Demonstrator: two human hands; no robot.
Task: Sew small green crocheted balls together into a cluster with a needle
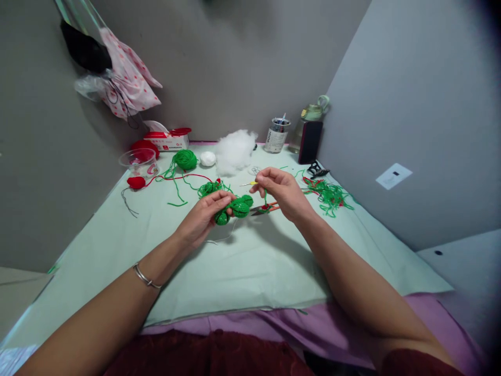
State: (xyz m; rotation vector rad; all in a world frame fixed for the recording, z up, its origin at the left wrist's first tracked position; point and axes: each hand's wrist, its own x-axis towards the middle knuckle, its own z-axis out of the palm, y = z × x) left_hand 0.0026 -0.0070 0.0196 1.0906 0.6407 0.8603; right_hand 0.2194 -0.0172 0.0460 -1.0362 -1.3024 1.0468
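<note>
My left hand [209, 211] is closed around a green crocheted piece [240, 207] made of several rounded lobes, held above the table. To its right, my right hand [279, 190] is raised with thumb and fingertips pinched together. A strand of green yarn [265, 196] hangs below those fingers. A crochet hook [247, 184] with a yellow handle shows at the fingertips; I cannot tell whether it is held or lies behind. Orange-handled scissors [273, 207] lie beneath my right hand, near a small red and green bit. A thin pale thread [227, 237] trails under the green piece.
Behind are a green yarn ball [185, 160], white stuffing [236, 151], a clear plastic tub [139, 164] and a small red ball [136, 182]. Tangled green and red scraps [332, 196] lie right. A pen can [277, 137], a bottle [311, 117] and a phone [310, 142] stand at the back.
</note>
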